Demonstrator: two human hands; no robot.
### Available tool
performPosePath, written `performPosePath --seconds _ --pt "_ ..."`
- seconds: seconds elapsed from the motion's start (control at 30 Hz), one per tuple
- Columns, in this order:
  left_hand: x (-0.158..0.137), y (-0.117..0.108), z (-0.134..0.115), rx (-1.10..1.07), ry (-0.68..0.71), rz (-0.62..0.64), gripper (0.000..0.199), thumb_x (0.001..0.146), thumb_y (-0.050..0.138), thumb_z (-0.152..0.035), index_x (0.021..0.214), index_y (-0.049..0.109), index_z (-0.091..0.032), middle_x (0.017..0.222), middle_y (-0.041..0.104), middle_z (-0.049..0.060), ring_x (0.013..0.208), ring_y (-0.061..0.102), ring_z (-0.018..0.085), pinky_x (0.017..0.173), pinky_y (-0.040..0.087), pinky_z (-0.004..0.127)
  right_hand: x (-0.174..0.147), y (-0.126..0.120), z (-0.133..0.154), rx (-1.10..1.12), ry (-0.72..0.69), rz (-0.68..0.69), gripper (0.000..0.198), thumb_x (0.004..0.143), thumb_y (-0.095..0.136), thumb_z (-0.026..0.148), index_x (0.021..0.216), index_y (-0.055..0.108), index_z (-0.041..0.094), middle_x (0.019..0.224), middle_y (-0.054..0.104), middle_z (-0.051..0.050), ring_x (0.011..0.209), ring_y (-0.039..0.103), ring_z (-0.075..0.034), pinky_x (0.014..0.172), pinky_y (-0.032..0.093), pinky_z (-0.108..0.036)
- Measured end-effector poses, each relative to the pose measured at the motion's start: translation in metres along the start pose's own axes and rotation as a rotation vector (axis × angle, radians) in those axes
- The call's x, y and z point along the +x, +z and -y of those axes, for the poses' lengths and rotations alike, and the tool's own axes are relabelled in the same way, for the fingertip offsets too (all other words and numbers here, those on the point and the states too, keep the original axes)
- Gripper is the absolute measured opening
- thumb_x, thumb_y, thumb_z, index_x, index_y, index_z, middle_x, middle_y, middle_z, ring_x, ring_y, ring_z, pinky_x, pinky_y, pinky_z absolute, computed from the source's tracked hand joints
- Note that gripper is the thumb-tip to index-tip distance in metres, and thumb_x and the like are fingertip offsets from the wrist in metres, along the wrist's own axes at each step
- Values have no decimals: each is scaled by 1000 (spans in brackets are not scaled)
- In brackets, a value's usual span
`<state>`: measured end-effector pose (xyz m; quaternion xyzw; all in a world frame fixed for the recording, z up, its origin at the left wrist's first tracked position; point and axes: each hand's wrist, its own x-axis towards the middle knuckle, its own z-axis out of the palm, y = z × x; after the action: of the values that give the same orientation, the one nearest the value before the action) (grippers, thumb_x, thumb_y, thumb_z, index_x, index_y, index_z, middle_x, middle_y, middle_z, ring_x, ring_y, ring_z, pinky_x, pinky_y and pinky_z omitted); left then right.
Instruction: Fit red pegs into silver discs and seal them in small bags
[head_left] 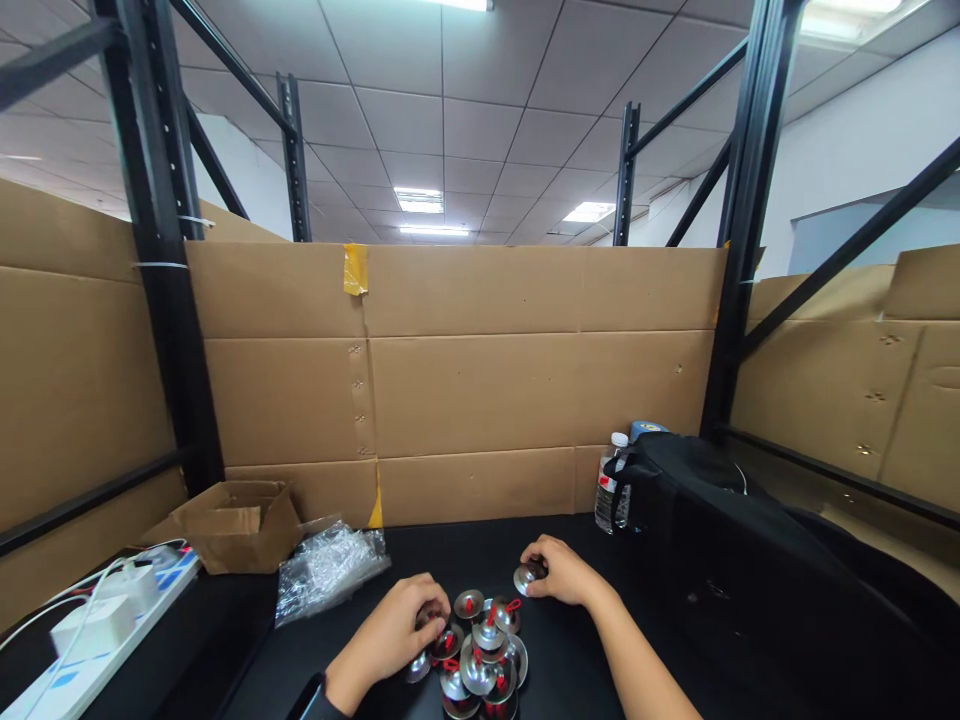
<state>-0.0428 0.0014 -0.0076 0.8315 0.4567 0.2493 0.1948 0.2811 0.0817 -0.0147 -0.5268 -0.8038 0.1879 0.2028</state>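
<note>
On the black tabletop sits a pile of small shiny metal finger cymbals (pixel 489 640), several of them with red cord loops at their domed middles. My right hand (pixel 559 568) is at the back right of the pile, its fingers closed on a single finger cymbal (pixel 528 578), apart from the others. At the pile's left edge, my left hand (pixel 397 625) has its fingers curled round a finger cymbal (pixel 430 612), mostly hidden by the fingers. Another finger cymbal (pixel 418 667) lies just under that hand. A dark band (pixel 309 697) shows at my left wrist.
Left of the hands are a crumpled clear plastic bag (pixel 330 568), an open cardboard box (pixel 238 525) and a white power strip (pixel 112 640) with cables. A large black bag (pixel 720 570) and a water bottle (pixel 611 485) stand at right. Cardboard walls (pixel 472 390) enclose the table.
</note>
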Motion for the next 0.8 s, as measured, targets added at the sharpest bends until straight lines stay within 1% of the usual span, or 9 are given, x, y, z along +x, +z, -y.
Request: performPosePath --seconds 0.1,0.2,0.27,0.33,0.47,0.57,0.63,0.73,0.8 --pt "1 6 -4 10 12 18 18 82 59 -15 91 72 -22 93 69 2 88 62 17 80 41 25 -1 1 4 12 -51 16 41 60 78 16 101 78 24 102 66 -5 92 64 -19 85 47 -27" --pt "1 5 -6 10 32 18 20 85 55 -14 91 72 -23 92 71 0 88 63 16 81 41 25 -4 0 9 24 -101 50 44 58 72 7 97 80 25 103 66 -4 93 64 -18 86 48 -26" --pt "0 1 -5 5 44 15 24 89 50 -14 91 72 -23 91 72 0 88 64 16 82 41 25 -5 -1 11 35 -110 65 45 57 70 6 97 80 24 103 66 -5 92 64 -18 86 49 -25" --pt "-1 -2 -2 18 38 17 26 89 49 -12 92 72 -24 93 73 0 90 64 16 85 41 25 -5 -2 13 42 -104 77 46 57 70 5 98 81 24 103 66 -5 92 64 -18 87 48 -25" --pt "-1 1 6 47 -9 3 26 84 54 -11 95 73 -25 97 73 0 94 63 18 87 40 26 -6 -5 15 39 -58 69 44 57 75 8 97 80 24 100 67 -4 90 64 -18 82 49 -25" --pt "0 6 6 45 -28 -1 21 82 56 -12 91 72 -23 95 72 1 91 63 18 82 41 26 -5 -5 13 32 -34 82 41 54 82 14 94 80 23 97 67 -3 85 62 -18 74 48 -24" --pt "1 9 3 41 -35 -5 20 81 56 -11 90 71 -22 93 71 1 88 63 18 79 41 25 -5 -3 11 22 -32 100 42 52 82 15 94 80 23 97 67 -2 82 61 -17 72 47 -24" --pt "0 10 0 30 -22 -28 21 82 54 -11 92 70 -22 91 69 2 87 62 18 78 41 25 -5 -1 10 -5 -25 85 43 53 81 14 96 78 23 98 65 -3 86 61 -18 75 47 -25" --pt "0 9 -1 13 -8 -54 21 84 53 -12 93 69 -22 91 68 2 88 62 18 79 42 26 -6 -2 15 -7 -40 42 44 55 82 16 98 77 23 101 65 -3 94 61 -21 82 47 -28"
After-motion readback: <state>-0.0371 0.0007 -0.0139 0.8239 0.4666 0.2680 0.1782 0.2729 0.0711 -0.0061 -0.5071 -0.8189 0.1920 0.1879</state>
